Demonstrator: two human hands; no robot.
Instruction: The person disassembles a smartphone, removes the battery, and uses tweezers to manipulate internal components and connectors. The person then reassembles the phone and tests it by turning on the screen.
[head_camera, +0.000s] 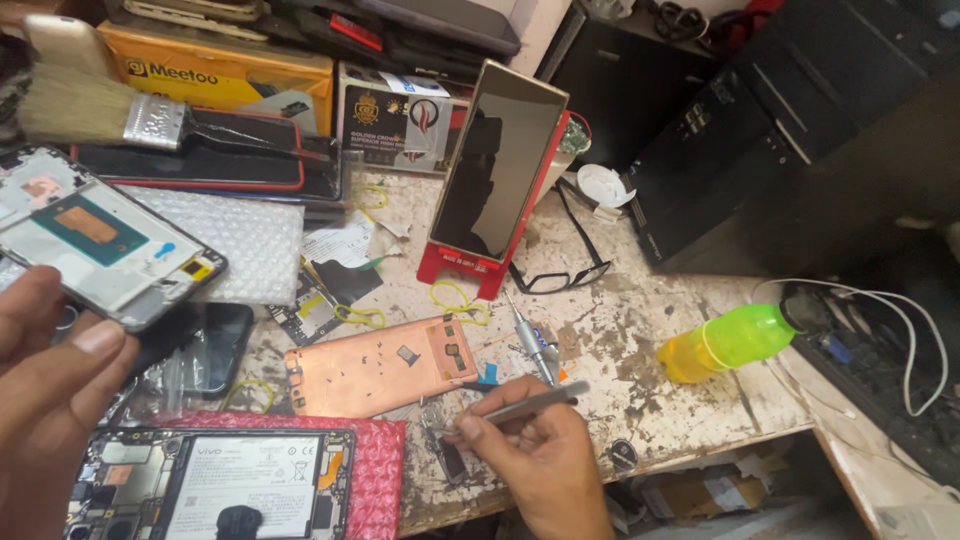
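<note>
Head view: worn workbench seen from above, both hands low in the frame.
Tweezers (530, 402): thin grey metal, lower centre; long axis runs from lower left up to upper right, the far end toward the upper right.
Right hand (535, 455): lower centre, thumb and fingers pressed together on the tweezers, tips near small parts on the bench.
Phone frame (105, 240): left edge of frame, tilted, long axis from upper left down to lower right; pale inside with a copper patch on a teal square.
Left hand (45, 385): lower left, thumb pinching the phone frame from below.
Copper back cover (380, 365): flat at centre, just left of the tweezers, long axis nearly level.
Open phone (215, 485): bottom left on pink bubble wrap (375, 460), battery showing.
Screwdriver (532, 345): silver, just above the right hand.
Red stand with phone (497, 165): upright, upper centre.
Glasses (565, 270): black, right of the stand.
Bottle (735, 340): yellow-green, lying on its side at right.
Brush (110, 115): upper left.
</note>
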